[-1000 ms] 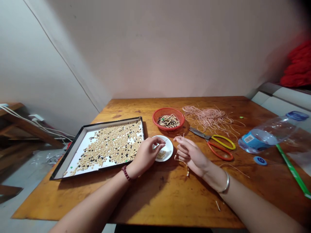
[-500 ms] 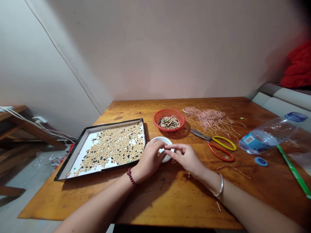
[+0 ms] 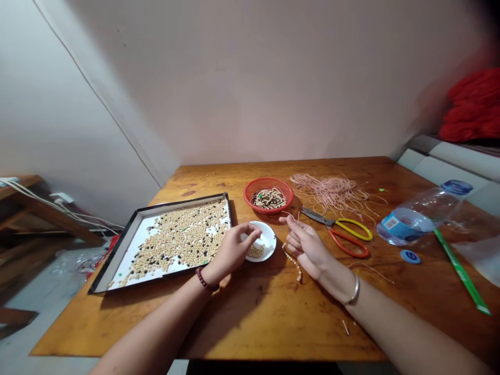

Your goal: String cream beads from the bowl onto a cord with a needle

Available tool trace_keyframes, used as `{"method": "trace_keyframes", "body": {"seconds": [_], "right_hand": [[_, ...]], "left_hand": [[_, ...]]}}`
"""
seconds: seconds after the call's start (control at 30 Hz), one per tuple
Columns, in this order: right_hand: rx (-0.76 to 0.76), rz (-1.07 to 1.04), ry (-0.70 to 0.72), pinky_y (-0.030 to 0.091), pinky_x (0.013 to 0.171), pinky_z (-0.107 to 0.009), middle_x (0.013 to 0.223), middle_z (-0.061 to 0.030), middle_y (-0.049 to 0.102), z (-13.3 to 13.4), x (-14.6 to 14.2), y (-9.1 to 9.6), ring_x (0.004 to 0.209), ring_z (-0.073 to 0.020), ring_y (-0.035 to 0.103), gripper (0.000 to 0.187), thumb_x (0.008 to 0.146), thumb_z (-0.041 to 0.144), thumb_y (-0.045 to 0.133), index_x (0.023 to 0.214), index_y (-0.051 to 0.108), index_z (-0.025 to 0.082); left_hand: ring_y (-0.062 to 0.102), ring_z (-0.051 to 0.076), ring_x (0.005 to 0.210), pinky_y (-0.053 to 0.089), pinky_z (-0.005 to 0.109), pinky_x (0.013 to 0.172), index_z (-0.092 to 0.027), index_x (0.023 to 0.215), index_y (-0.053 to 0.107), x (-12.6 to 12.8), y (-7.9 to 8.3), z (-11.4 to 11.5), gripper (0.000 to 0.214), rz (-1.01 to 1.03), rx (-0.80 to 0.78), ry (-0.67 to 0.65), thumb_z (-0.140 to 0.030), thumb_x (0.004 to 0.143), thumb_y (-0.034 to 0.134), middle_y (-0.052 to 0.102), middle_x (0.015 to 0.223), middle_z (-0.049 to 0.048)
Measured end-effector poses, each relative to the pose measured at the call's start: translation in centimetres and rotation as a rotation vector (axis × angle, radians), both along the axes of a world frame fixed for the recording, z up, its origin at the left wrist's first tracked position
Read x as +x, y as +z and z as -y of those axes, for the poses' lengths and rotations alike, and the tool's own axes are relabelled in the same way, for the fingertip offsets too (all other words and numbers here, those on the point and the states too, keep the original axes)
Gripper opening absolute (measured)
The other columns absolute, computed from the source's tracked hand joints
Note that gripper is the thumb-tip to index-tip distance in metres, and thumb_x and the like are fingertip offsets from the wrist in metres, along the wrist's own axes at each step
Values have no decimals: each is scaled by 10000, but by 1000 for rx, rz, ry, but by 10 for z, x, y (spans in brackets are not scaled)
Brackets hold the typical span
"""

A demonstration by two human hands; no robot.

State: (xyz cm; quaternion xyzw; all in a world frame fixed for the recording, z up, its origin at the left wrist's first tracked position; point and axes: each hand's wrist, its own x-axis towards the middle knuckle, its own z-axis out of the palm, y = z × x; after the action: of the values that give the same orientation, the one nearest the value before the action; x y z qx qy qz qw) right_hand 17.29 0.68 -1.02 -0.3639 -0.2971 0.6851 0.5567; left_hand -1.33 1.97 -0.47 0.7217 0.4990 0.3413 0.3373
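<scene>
My left hand [image 3: 232, 249] hovers over the near-left rim of a small white dish [image 3: 267, 239] that holds several tan beads; its fingertips are pinched together, and whether a bead sits in them is too small to see. My right hand [image 3: 307, 245] is raised just right of the dish, fingers closed on a thin pink cord. A short string of tan beads [image 3: 292, 260] hangs from that cord down to the wooden table [image 3: 273, 312].
A black-rimmed tray [image 3: 133, 232] of loose tan and dark beads lies at the left. Behind the dish stand a red basket [image 3: 269, 194] of beaded strings, a pile of pink cords [image 3: 332, 188] and yellow-and-orange scissors [image 3: 344, 234]. A tipped plastic bottle [image 3: 420, 212], its blue cap [image 3: 409, 256] and a green stick [image 3: 461, 271] lie right.
Half a second ago both hands met over the dish. Now they have parted: the right hand has lifted back to the right with the beaded cord, the left has drawn back over the dish.
</scene>
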Motion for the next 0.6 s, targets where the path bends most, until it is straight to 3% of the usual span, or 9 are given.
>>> {"method": "trace_keyframes", "body": {"seconds": [0.17, 0.37, 0.47, 0.6], "right_hand": [[42, 200, 107, 142, 386, -197, 405, 120, 250, 5, -7, -3, 383, -34, 161, 465, 673, 601, 706, 717, 614, 148], [112, 320, 220, 163, 405, -216, 388, 93, 305, 7, -12, -11, 377, -47, 217, 531, 704, 678, 616, 582, 519, 170], [125, 370, 206, 168, 405, -220, 393, 80, 334, 5, -11, -14, 382, -55, 244, 544, 702, 692, 601, 572, 515, 171], [98, 389, 112, 222, 410, -219, 410, 63, 403, 3, -11, -15, 389, -71, 312, 531, 674, 691, 623, 592, 525, 176]], "left_hand": [[555, 126, 644, 430, 230, 606, -125, 816, 635, -2, 2, -5, 400, 242, -178, 5, -518, 835, 565, 652, 762, 47], [523, 109, 586, 410, 226, 581, -129, 758, 611, -3, 6, -5, 437, 248, -201, -5, -549, 847, 529, 628, 706, 32], [557, 135, 637, 412, 251, 625, -136, 772, 620, -4, 5, -3, 413, 89, -81, -20, -517, 879, 500, 657, 751, 50], [584, 196, 781, 363, 331, 769, -183, 796, 661, -7, 3, 1, 259, -410, 231, 10, -405, 881, 557, 694, 799, 42]]}}
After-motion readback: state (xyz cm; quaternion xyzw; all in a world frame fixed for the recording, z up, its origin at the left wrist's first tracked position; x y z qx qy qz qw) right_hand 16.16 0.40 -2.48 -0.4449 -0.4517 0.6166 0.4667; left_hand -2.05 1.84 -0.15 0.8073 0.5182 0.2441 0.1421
